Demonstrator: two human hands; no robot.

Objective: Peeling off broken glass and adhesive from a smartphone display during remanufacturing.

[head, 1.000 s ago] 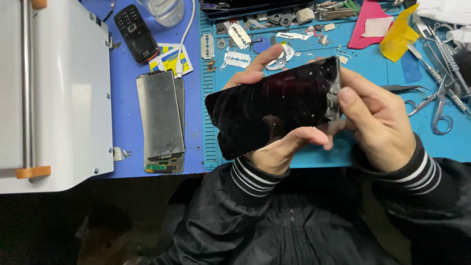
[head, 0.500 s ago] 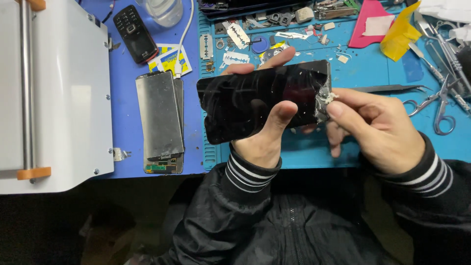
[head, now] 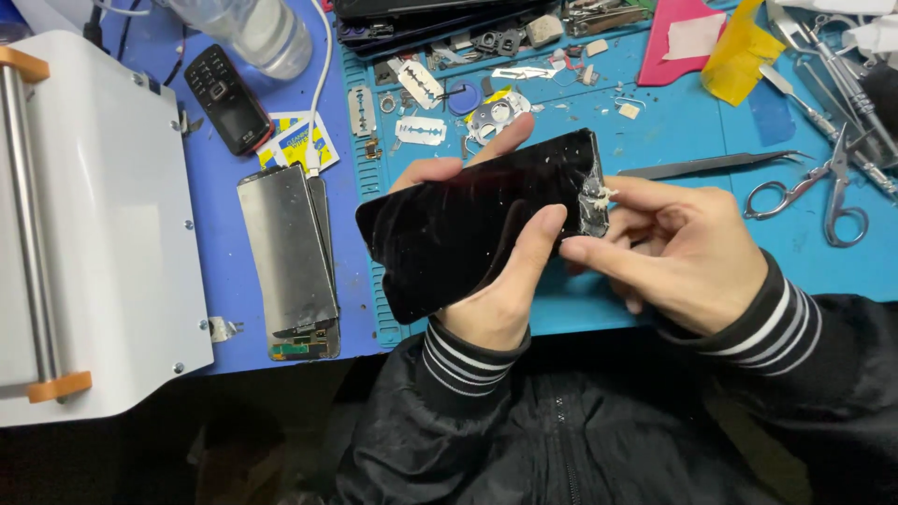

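A: Black glass, cracked at one end: a phone screen panel (head: 472, 229) held above the near edge of the blue work mat (head: 673, 140), tilted, long side running left to right.

B: Which hand carries it?

A: The left hand (head: 496, 281) grips it from below, thumb laid across the dark face, fingertips showing over the far edge. The right hand (head: 683, 248) is closed narrow, thumb and forefinger pinched at the panel's right end, on the white flaky residue (head: 594, 201) there.

B: Sleeves?

A: Black jacket, striped cuffs, both wrists.

B: Left of the hands?

A: Two grey screen backplates (head: 285, 252) stacked on the blue table surface, just beside a white machine (head: 103, 234) with orange end caps.

B: Beyond the panel?

A: Tweezers (head: 711, 165) lying flat just past the right hand; scissors (head: 814, 192) further right. Razor blades (head: 421, 129) near the mat's left edge. Farther still, a small black keypad phone (head: 227, 98), a clear plastic bottle (head: 257, 33), a pink card (head: 678, 42) and yellow tape (head: 739, 47).
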